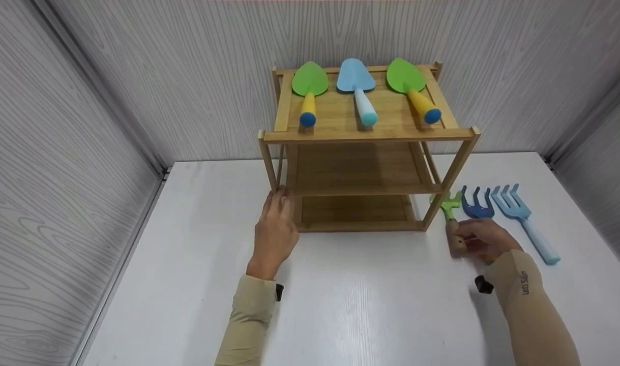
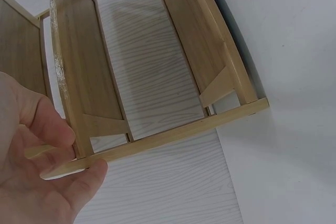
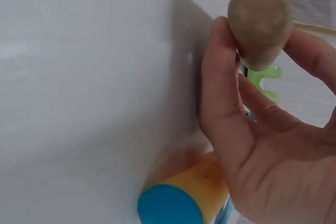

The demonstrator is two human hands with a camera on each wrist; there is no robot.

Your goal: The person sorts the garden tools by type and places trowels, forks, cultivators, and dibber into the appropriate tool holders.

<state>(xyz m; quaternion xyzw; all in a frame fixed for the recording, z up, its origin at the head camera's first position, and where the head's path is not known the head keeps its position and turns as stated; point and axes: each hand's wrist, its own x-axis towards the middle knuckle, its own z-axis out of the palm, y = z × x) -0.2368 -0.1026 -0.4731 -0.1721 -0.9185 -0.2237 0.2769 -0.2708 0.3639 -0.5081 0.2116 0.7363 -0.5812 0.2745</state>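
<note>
At the left front post of the three-tier wooden rack (image 1: 368, 136), my left hand (image 1: 275, 235) grips the frame. In the left wrist view its thumb and fingers lie on either side of the wooden bars (image 2: 173, 136). To the right of the rack, my right hand (image 1: 485, 238) pinches the wooden handle of a green hand rake (image 1: 455, 243). The round handle end (image 3: 260, 22) shows between thumb and fingers in the right wrist view. Beside that hand is a dark blue hand rake (image 1: 477, 209), its yellow handle (image 3: 207, 182) partly hidden. A light blue hand rake (image 1: 537, 238) lies further right.
On the rack's top tier lie a green trowel (image 1: 310, 79) with a yellow handle, a light blue trowel (image 1: 355, 76) and another green trowel (image 1: 405, 76). Grey wood-grain panels (image 1: 213, 76) enclose the white table (image 1: 340, 295) at the back and sides.
</note>
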